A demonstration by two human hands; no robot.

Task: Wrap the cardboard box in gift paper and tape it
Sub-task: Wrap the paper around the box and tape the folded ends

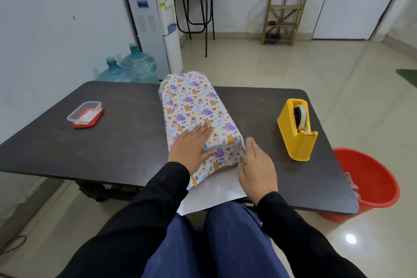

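A long box wrapped in white gift paper printed with purple and orange animals [194, 106] is laid along the middle of a dark brown rectangular table with rounded corners [126, 142]. The far end of the box overhangs the table's far edge. At the near end an unfolded flap of paper, white underside up [214, 192], is spread over the table's near edge above the lap.

Bare tabletop is left on both sides of the box. A clear plastic tub set on a red lid [85, 114] is placed well apart to the left, and a yellow plastic tape dispenser [297, 130] near the right edge. A red plastic bucket [370, 185] is seen on the floor beyond the right corner.

The left hand [190, 144] is pressed flat on the near top of the box, fingers straight, nothing grasped. The right hand [257, 165] is held on edge, fingers straight and together, against the paper at the near right corner.

Markings inside the tub are too small to be read.
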